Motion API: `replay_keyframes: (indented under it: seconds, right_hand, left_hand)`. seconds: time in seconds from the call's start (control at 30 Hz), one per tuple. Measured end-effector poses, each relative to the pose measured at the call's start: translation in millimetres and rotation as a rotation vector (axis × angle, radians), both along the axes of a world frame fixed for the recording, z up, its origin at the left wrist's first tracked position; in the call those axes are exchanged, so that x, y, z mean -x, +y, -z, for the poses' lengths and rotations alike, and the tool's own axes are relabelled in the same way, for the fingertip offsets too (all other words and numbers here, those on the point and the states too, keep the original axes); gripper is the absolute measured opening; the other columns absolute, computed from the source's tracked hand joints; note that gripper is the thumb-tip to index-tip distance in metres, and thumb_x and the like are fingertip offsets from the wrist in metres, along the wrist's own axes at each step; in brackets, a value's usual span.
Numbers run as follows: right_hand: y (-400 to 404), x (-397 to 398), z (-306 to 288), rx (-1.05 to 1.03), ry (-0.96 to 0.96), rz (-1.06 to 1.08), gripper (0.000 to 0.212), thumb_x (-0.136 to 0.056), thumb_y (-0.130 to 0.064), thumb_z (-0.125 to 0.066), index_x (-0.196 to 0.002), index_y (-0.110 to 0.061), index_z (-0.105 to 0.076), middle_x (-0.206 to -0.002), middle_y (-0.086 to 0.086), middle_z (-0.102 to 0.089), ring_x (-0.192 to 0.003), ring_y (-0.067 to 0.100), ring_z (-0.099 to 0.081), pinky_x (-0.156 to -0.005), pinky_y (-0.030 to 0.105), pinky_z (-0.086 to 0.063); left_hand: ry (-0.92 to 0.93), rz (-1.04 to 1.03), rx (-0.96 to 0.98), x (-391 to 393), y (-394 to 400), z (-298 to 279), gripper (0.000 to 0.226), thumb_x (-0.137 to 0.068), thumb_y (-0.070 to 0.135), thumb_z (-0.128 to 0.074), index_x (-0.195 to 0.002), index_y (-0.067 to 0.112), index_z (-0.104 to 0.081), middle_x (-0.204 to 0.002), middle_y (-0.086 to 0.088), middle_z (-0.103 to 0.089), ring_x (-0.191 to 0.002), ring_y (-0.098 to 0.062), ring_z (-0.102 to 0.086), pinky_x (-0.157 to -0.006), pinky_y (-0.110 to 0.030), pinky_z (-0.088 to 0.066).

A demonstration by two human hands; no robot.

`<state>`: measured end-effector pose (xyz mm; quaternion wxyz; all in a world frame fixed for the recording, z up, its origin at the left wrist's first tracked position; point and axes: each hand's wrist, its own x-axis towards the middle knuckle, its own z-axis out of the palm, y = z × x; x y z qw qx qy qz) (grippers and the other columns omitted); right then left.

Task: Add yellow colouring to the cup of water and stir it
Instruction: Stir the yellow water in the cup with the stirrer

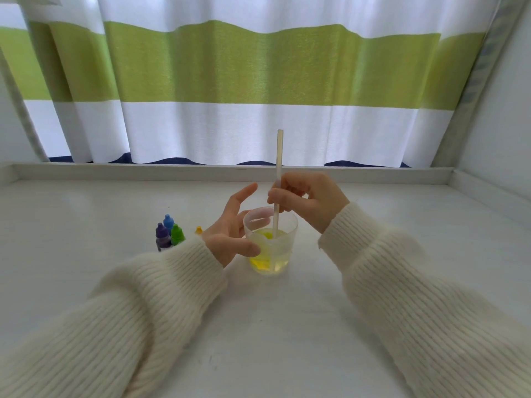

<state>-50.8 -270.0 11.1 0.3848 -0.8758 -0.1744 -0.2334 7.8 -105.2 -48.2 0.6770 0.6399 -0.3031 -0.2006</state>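
Yellow colouring (pixel 260 261) swirls in patches through the water of a clear plastic cup (pixel 270 242), which stands near the middle of a white table (pixel 86 202). Going from the left, three small dropper bottles cluster just behind the left cuff: a purple-capped bottle (pixel 162 237), a blue-capped bottle (pixel 168 221) behind it and a green-capped bottle (pixel 177 234) beside them. A little further right, the orange tip of a fourth bottle (pixel 198 230) peeks over the wrist, its body hidden. Next comes the left hand (pixel 230 232), in a cream knitted sleeve (pixel 100 326); it cradles the cup's left side loosely, thumb against the near wall and the other fingers spread, the index finger pointing up and away from the rim. A pale straw (pixel 278 179) rises nearly upright from the cup, its lower end dipped in the tinted water. Right of the cup, the right hand (pixel 311 201) pinches the straw at its middle between thumb and curled fingers, hovering just above the rim. Behind the table hangs a curtain (pixel 258 81) with white and green bands
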Motion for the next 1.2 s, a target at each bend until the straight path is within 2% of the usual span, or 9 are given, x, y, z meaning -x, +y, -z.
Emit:
replay_keyframes:
  seconds: [0.17, 0.27, 0.37, 0.6, 0.73, 0.87, 0.97, 1.1, 1.2]
  right_hand:
    - [3, 0, 2, -0.062, 0.015, -0.03, 0.014, -0.085, -0.022, -0.059, -0.08, -0.012, -0.068, -0.069, -0.005, -0.067, -0.065, 0.006, -0.062, -0.069, 0.023, -0.052]
    - [5, -2, 3, -0.058, -0.003, -0.004, 0.014, -0.085, -0.025, -0.058, -0.083, -0.015, -0.068, -0.071, -0.005, -0.067, -0.067, 0.007, -0.062, -0.071, 0.025, -0.053]
    - [4, -4, 5, -0.029, -0.014, 0.024, 0.013, -0.086, -0.028, -0.056, -0.085, -0.02, -0.066, -0.071, -0.01, -0.066, -0.068, 0.002, -0.061, -0.069, 0.019, -0.05]
    - [0, -8, 6, 0.041, -0.045, 0.097, 0.01, -0.087, -0.029, -0.054, -0.085, -0.025, -0.063, -0.071, -0.017, -0.062, -0.07, -0.002, -0.058, -0.064, 0.007, -0.042]
    - [-7, -9, 5, 0.089, -0.07, 0.135, 0.011, -0.087, -0.029, -0.056, -0.082, -0.022, -0.063, -0.071, -0.011, -0.063, -0.062, -0.004, -0.052, -0.06, 0.003, -0.035]
    - [-12, -8, 1, 0.162, -0.086, 0.164, 0.011, -0.087, -0.027, -0.055, -0.079, -0.021, -0.061, -0.072, -0.004, -0.065, -0.06, -0.001, -0.052, -0.058, 0.004, -0.037]
    - [-13, -7, 0, 0.171, -0.071, 0.167, 0.014, -0.087, -0.027, -0.055, -0.079, -0.019, -0.062, -0.071, -0.003, -0.065, -0.065, 0.006, -0.058, -0.061, 0.009, -0.042]
    - [-11, -5, -1, 0.12, -0.053, 0.118, 0.015, -0.086, -0.024, -0.056, -0.075, -0.017, -0.063, -0.066, -0.009, -0.063, -0.063, 0.005, -0.059, -0.063, 0.012, -0.047]
    - [-9, -4, 0, 0.066, -0.019, 0.07, 0.015, -0.085, -0.023, -0.057, -0.075, -0.016, -0.065, -0.068, -0.006, -0.065, -0.063, 0.002, -0.061, -0.066, 0.017, -0.051]
  left_hand:
    - [-0.052, 0.023, -0.028, 0, 0, 3, 0.106, -0.047, -0.011, -0.067, -0.124, 0.047, -0.023, -0.11, 0.01, -0.064, -0.106, -0.008, -0.057, -0.087, -0.035, -0.045]
    - [-0.045, 0.017, -0.043, 0, 0, 3, 0.111, -0.044, -0.009, -0.071, -0.127, 0.046, -0.022, -0.115, 0.004, -0.06, -0.106, -0.008, -0.057, -0.09, -0.037, -0.044]
    - [-0.041, 0.014, -0.049, 2, -1, 2, 0.111, -0.045, -0.009, -0.071, -0.127, 0.046, -0.022, -0.119, 0.002, -0.056, -0.109, -0.01, -0.054, -0.092, -0.039, -0.043]
    - [-0.033, 0.012, -0.036, 0, 0, 4, 0.104, -0.046, -0.008, -0.071, -0.118, 0.051, -0.027, -0.112, 0.005, -0.062, -0.104, -0.009, -0.058, -0.087, -0.035, -0.046]
    - [-0.028, 0.006, -0.035, 0, 0, 4, 0.103, -0.046, -0.006, -0.073, -0.117, 0.054, -0.028, -0.115, 0.003, -0.06, -0.108, -0.014, -0.056, -0.083, -0.032, -0.049]
    - [-0.007, -0.001, -0.023, 0, -1, 3, 0.1, -0.047, -0.006, -0.072, -0.116, 0.054, -0.029, -0.118, 0.002, -0.056, -0.11, -0.012, -0.052, -0.079, -0.028, -0.051]
    - [0.002, -0.011, -0.017, 1, -1, 2, 0.099, -0.047, -0.007, -0.071, -0.115, 0.052, -0.029, -0.119, 0.001, -0.056, -0.112, -0.014, -0.05, -0.081, -0.031, -0.05]
    - [0.003, -0.018, -0.017, 4, -2, 0, 0.099, -0.045, -0.006, -0.07, -0.114, 0.052, -0.029, -0.119, 0.0, -0.054, -0.113, -0.016, -0.049, -0.085, -0.035, -0.048]
    - [0.001, -0.015, -0.023, 5, -1, 0, 0.098, -0.046, -0.005, -0.071, -0.113, 0.053, -0.03, -0.119, 0.001, -0.054, -0.113, -0.014, -0.05, -0.086, -0.035, -0.047]
